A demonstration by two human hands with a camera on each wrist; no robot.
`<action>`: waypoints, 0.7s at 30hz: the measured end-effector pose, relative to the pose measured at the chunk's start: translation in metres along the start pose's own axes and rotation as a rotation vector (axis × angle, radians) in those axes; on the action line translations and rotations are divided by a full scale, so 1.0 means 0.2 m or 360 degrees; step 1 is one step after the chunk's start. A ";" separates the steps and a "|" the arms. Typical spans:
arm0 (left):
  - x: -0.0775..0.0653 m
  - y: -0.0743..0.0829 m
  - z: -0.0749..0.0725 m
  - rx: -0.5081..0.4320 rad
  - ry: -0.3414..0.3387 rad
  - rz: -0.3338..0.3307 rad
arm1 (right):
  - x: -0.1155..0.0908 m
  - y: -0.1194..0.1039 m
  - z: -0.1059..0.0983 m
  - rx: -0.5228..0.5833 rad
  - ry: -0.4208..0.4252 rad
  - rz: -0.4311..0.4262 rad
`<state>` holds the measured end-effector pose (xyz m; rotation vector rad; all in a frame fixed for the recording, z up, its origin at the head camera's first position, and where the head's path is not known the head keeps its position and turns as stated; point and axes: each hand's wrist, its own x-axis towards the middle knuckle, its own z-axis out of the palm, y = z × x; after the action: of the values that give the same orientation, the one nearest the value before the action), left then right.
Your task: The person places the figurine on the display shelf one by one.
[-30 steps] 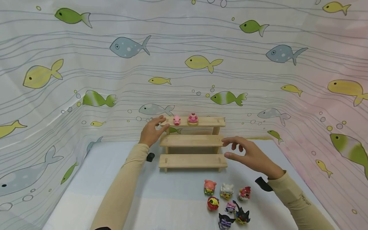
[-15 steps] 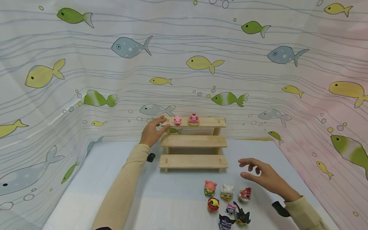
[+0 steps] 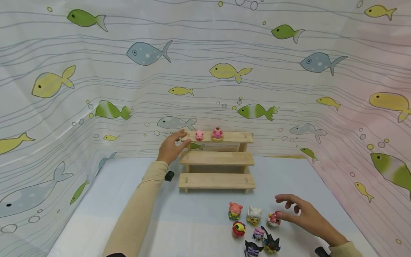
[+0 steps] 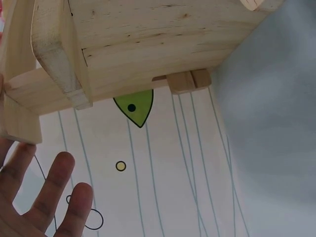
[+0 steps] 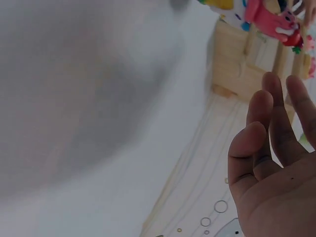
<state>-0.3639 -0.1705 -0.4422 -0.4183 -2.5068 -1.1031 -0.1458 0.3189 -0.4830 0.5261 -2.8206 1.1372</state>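
Note:
My left hand [image 3: 171, 147] holds the left end of the top board of a three-step wooden display shelf [image 3: 217, 158]. In the left wrist view, some fingers [image 4: 79, 205] extend apart beside the board end; the thumb's contact is hidden. My right hand [image 3: 305, 216] is beside a red-and-white figurine [image 3: 274, 219], fingers spread from the thumb, gripping nothing. From the head, the thumb overlaps the figurine's edge; whether they touch, I cannot tell. A pink pig figurine [image 3: 199, 135] and a pink figurine on a tan base [image 3: 217, 134] stand on the top step.
Several figurines cluster before the shelf: a pink-and-green one [image 3: 235, 210], a white one [image 3: 254, 215], a red-and-yellow one [image 3: 238, 229], a small pink-purple one [image 3: 258, 233] and two black ones, spiky [image 3: 271, 243] and purple-striped [image 3: 253, 248]. A fish-print sheet [image 3: 199, 43] hangs behind.
My right hand has moved from the shelf's right side down and towards me, to the red-and-white figurine. The left hand stays at the top board.

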 end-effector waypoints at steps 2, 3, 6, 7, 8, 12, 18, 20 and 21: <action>0.00 0.00 0.00 0.0000 0.0000 0.0005 | -0.02 0.01 0.02 0.0013 -0.0011 0.0019; 0.00 0.00 0.00 0.0005 0.0000 0.0004 | -0.02 0.01 0.02 0.0013 -0.0016 0.0026; 0.00 0.00 0.00 0.0013 0.0007 0.0002 | -0.03 0.02 0.04 0.0014 -0.0031 0.0059; 0.00 0.00 0.01 0.0018 0.0010 0.0002 | -0.04 0.03 0.05 0.0008 -0.0037 0.0066; 0.01 -0.01 0.01 0.0021 0.0013 0.0003 | -0.04 0.03 0.06 0.0006 -0.0042 0.0072; 0.01 -0.01 0.01 0.0024 0.0006 0.0010 | -0.05 0.06 0.07 0.0024 -0.0067 0.0093; 0.00 -0.01 0.01 0.0036 -0.0003 0.0005 | -0.06 0.08 0.09 0.0041 -0.0149 0.0090; 0.00 -0.01 0.01 0.0033 -0.0005 0.0000 | -0.06 0.08 0.09 0.0049 -0.0179 0.0109; 0.00 -0.01 0.01 0.0031 -0.0005 -0.0005 | -0.06 0.09 0.09 0.0050 -0.0195 0.0120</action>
<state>-0.3652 -0.1700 -0.4440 -0.4111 -2.5195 -1.0789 -0.1384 0.3211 -0.5104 0.5127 -2.9544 1.2039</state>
